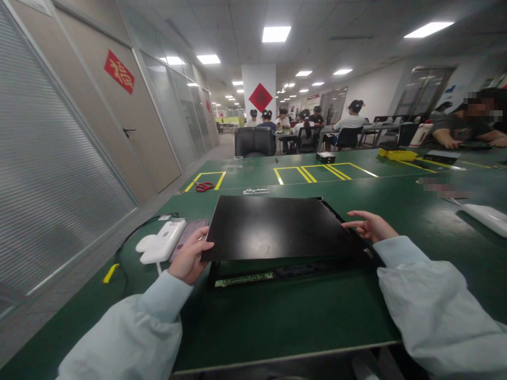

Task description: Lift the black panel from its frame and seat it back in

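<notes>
A large flat black panel (273,227) lies before me on the green table (285,311), its near edge raised off a black frame (277,272) beneath, where a green circuit strip (243,279) shows. My left hand (190,258) grips the panel's near left corner, fingers curled around the edge. At the panel's right edge my right hand (368,226) has its fingers stretched out, touching or just above that edge. Both arms wear pale blue sleeves.
A white power strip (162,241) with a black cable and a phone (188,235) lie left of the panel. Red scissors (204,186) sit farther back, a white object (487,216) at right. Several people sit at tables behind; yellow tape marks the tabletop.
</notes>
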`<action>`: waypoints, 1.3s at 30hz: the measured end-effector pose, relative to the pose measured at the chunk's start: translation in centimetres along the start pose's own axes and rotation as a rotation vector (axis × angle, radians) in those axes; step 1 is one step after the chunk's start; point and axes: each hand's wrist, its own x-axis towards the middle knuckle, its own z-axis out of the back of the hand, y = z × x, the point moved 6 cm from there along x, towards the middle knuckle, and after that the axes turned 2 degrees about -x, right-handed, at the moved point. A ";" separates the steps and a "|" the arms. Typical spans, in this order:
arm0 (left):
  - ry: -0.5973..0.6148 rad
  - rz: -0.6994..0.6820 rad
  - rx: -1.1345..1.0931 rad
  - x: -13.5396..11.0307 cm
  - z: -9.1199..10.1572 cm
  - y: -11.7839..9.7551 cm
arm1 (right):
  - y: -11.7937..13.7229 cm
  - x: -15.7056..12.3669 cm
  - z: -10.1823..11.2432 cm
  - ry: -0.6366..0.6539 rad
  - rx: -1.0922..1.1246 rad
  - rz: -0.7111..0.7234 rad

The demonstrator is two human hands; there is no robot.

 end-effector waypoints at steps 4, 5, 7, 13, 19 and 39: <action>0.000 0.012 0.001 0.0 -0.2 0.4 | -0.3 0.3 0.2 -0.017 -0.038 -0.027; 0.001 0.015 0.002 0.0 -0.3 0.5 | -0.3 0.3 0.2 -0.020 -0.032 -0.036; 0.004 0.022 0.004 0.0 -0.4 0.6 | -0.4 0.4 0.3 -0.024 -0.018 -0.042; 0.025 0.054 0.020 0.2 -0.5 1.2 | -0.3 0.6 1.0 -0.060 -0.032 -0.011; 0.043 0.090 0.043 0.5 -0.4 2.1 | -0.2 0.4 1.1 -0.103 -0.043 0.006; 0.095 0.084 0.059 1.3 0.2 3.3 | 0.3 0.5 1.1 -0.148 -0.364 0.197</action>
